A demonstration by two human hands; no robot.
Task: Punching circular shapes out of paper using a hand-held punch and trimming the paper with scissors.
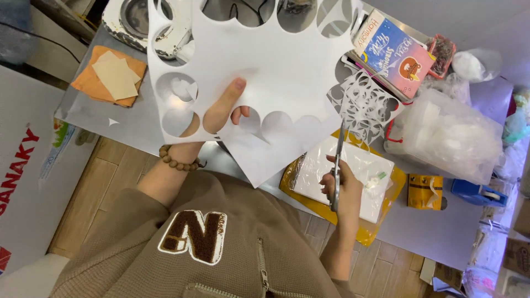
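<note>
My left hand (218,113) holds up a large white paper sheet (265,60) with round holes and scalloped cut-outs along its edges; the thumb lies on top of it. A wooden bead bracelet (175,160) circles that wrist. My right hand (345,190) grips a pair of silver scissors (338,160), blades pointing up toward the sheet's lower right edge. Under the right hand lies a white pad in a yellow plastic bag (381,182).
Orange and beige paper squares (110,74) lie at the far left of the grey table (436,226). A lacy cut paper piece (367,102), a colourful book (395,52), a clear plastic bag (447,135), a blue tape dispenser (477,193) and a small yellow box (425,190) sit right.
</note>
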